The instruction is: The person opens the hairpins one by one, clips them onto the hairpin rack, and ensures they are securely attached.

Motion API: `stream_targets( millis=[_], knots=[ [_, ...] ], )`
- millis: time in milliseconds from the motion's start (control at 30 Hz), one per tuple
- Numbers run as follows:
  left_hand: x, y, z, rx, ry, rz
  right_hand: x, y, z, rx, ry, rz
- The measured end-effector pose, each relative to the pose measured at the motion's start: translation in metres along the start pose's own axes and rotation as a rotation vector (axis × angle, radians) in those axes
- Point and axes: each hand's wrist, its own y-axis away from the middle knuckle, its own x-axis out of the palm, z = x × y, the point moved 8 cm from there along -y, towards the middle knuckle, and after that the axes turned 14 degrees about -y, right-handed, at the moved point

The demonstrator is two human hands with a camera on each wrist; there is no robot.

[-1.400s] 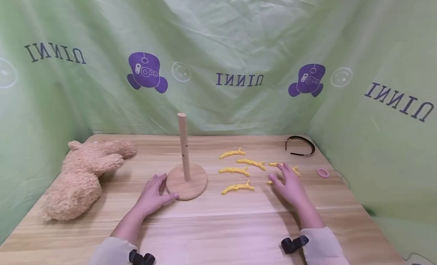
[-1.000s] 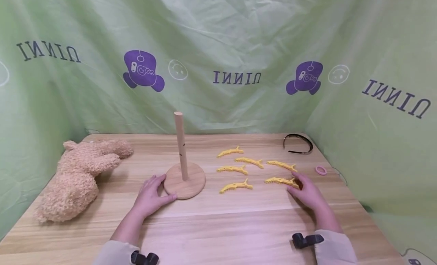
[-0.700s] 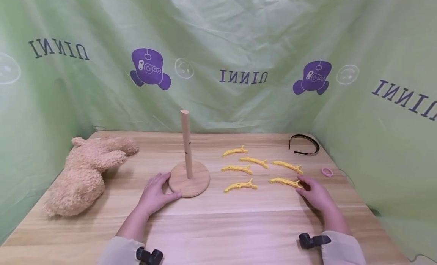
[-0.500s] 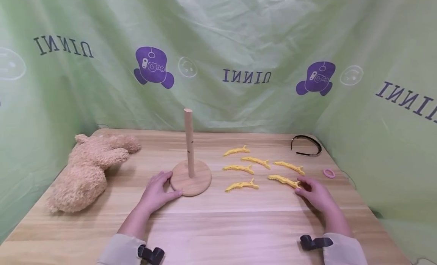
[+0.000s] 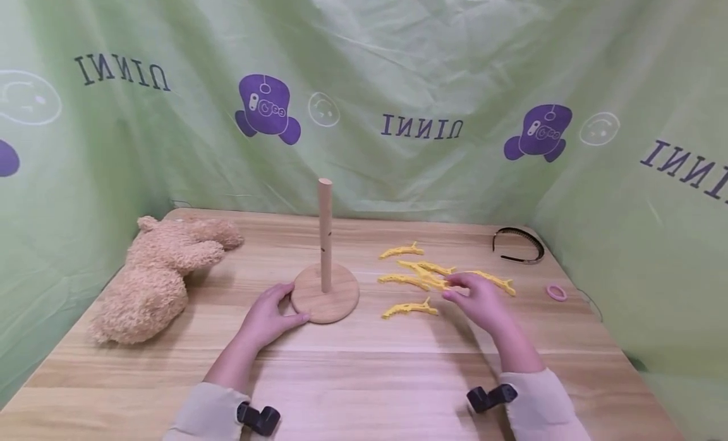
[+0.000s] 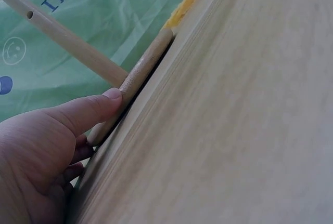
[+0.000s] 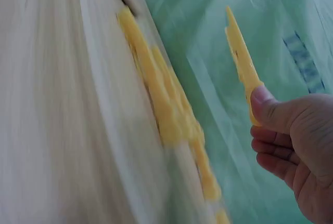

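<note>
My left hand (image 5: pixel 270 318) grips the edge of the round base of a wooden stand (image 5: pixel 341 296), an upright post on a disc. In the left wrist view the thumb (image 6: pixel 99 109) lies on the rim with the fingers curled beneath. My right hand (image 5: pixel 480 302) pinches a yellow hair clip (image 7: pixel 242 55) at one end, raised off the table in the right wrist view. Several other yellow hair clips (image 5: pixel 409 309) lie between the stand and the right hand. One clip (image 5: pixel 495 282) lies just beyond the right hand, partly hidden by it.
A shaggy plush toy (image 5: pixel 162 270) lies at the left of the wooden table (image 5: pixel 364 378). At the back right is a black headband (image 5: pixel 526 259), with a pink ring (image 5: pixel 556 293) nearer. Green printed cloth (image 5: pixel 364 163) encloses the back and sides.
My right hand has taken hold of the front right hair clip, lifted it and carried it left toward the stand. My left hand stays on the base. The head view has shifted slightly.
</note>
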Motion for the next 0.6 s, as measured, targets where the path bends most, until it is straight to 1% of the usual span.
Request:
stream_targets(
  millis=[167,300,400,600],
  knots=[
    [0.004,-0.001,0.002,-0.007,0.011,0.002,0.039,-0.027,0.038,-0.026,0.032,0.087],
    [0.004,-0.002,0.003,-0.003,0.013,-0.008,0.069,-0.045,0.064,-0.055,0.037,0.151],
    [0.004,-0.003,0.003,0.001,0.014,-0.013,0.087,-0.057,0.074,-0.050,0.029,0.183],
    [0.002,-0.002,0.004,-0.010,0.026,-0.014,0.117,-0.074,0.085,-0.069,0.038,0.229]
  ],
)
